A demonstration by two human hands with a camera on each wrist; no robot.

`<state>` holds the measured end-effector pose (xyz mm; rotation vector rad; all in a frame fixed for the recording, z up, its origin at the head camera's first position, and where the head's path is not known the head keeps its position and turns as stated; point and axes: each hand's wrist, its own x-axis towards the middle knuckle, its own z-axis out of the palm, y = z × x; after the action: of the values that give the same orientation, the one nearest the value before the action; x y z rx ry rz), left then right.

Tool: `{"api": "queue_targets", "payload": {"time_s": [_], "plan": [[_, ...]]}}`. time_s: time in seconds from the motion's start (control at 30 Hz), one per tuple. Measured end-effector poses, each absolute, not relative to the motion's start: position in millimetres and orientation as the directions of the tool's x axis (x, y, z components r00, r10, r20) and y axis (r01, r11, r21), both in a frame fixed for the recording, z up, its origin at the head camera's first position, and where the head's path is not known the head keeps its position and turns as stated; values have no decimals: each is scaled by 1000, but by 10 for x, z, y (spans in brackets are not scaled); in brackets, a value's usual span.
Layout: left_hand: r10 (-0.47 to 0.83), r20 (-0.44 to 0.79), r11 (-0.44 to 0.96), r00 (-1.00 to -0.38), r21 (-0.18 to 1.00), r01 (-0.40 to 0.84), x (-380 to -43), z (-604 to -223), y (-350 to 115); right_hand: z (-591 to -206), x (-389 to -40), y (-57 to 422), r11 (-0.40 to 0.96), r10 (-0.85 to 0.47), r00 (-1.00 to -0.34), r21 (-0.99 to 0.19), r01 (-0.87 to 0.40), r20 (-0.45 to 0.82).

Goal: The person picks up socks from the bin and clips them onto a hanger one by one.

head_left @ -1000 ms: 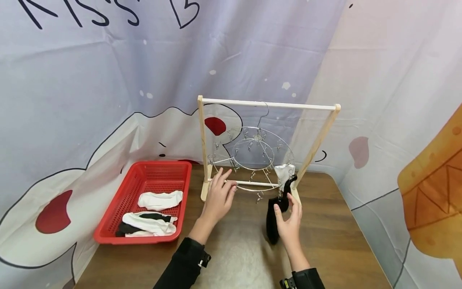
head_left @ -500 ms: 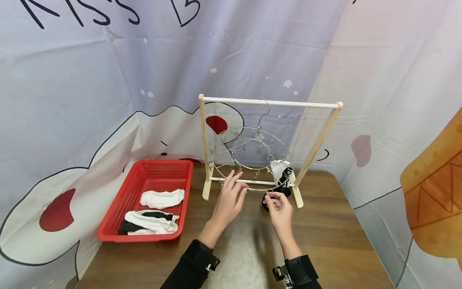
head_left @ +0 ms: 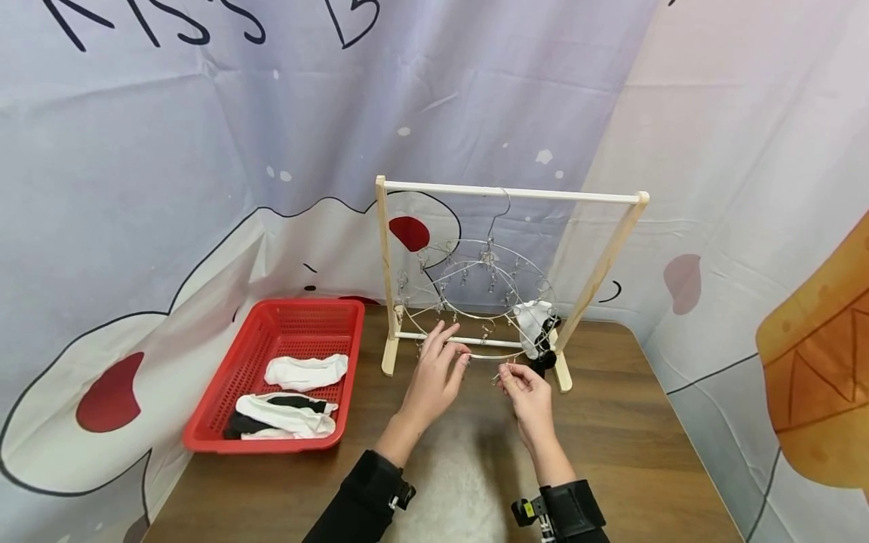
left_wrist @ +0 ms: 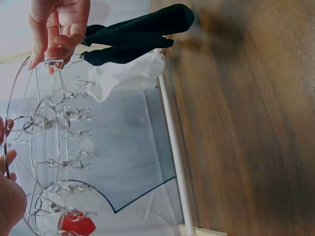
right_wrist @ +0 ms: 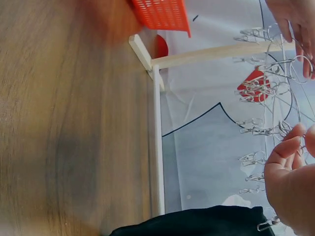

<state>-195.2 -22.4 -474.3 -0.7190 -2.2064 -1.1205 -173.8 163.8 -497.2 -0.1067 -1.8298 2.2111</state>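
Observation:
A round wire clip hanger [head_left: 444, 309] with many small metal clips hangs from a wooden rack. My left hand [head_left: 434, 373] pinches its near rim between thumb and fingers. To the right, my right hand [head_left: 531, 396] pinches a small metal clip [head_left: 495, 378] dangling from the same rim. Just beyond it, black sock fabric [left_wrist: 140, 29] hangs from clips in two lengths, seen fully in the left wrist view. Behind that hangs a white sock [head_left: 531, 324]. In the right wrist view, the right fingers [right_wrist: 288, 147] partly hide the clip.
A red plastic basket [head_left: 193, 430] stands at the left on the brown table [head_left: 638, 452]. White socks [head_left: 305, 372] and a black one [head_left: 237, 426] lie in it. The rack's wooden posts [head_left: 600, 271] and white top bar [head_left: 563, 196] frame the hanger. A printed cloth [head_left: 326, 128] hangs behind.
My right hand has left the black sock and moved left to a clip on the near rim. The black sock has swung back and right. My left hand has shifted slightly right.

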Motion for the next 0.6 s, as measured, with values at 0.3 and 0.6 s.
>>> {"api": "queue_targets", "payload": {"time_s": [0.3,0.6], "plan": [[165,706,539,-689,521,662,-1953,-4738,-407,-4999,-1719,1650,-95,285,-937,-966,-239,204],[-117,535,686,-836,652,322,-2088,-4890,-1230,-5014,-1722,1637,-86,315,-912,-949,-303,262]]}}
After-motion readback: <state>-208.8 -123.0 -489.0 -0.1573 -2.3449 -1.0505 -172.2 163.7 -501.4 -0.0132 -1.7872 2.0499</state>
